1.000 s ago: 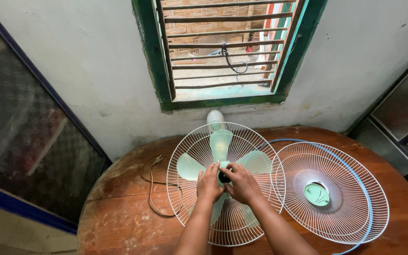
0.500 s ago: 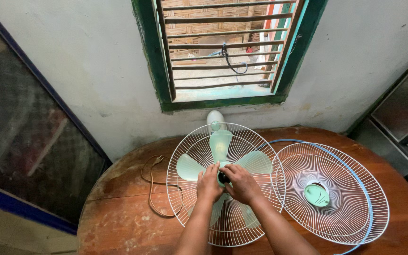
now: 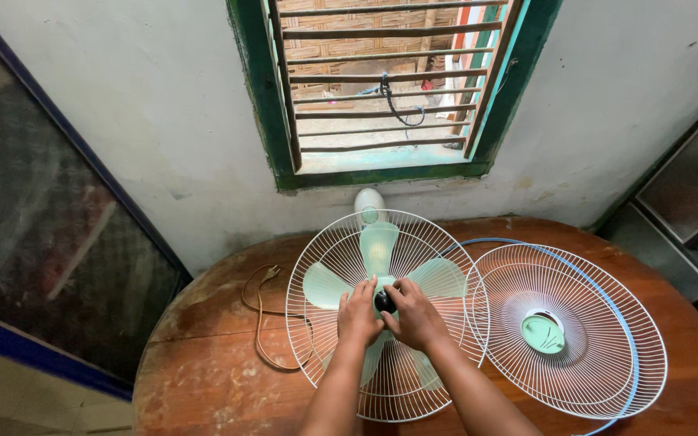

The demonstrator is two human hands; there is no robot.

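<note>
A table fan lies face up on a round wooden table [image 3: 203,363]. Its white wire rear guard [image 3: 317,258] surrounds pale green blades [image 3: 379,242]. My left hand [image 3: 357,311] rests on the blade hub, fingers curled beside the black hub cap [image 3: 384,300]. My right hand [image 3: 416,315] pinches that black cap from the right side. Both forearms reach in from the bottom edge. The detached front guard [image 3: 575,355], white wire with a blue rim and a green centre disc, lies flat to the right of the fan.
A brown power cord with plug [image 3: 262,311] loops on the table left of the fan. The white motor housing [image 3: 367,202] pokes out behind the guard. A green-framed barred window [image 3: 381,89] sits in the wall. A dark glass cabinet [image 3: 34,234] stands at left.
My fingers have shifted slightly around the black hub cap; my right hand has closed in a little over it. The fan and front guard have not moved.
</note>
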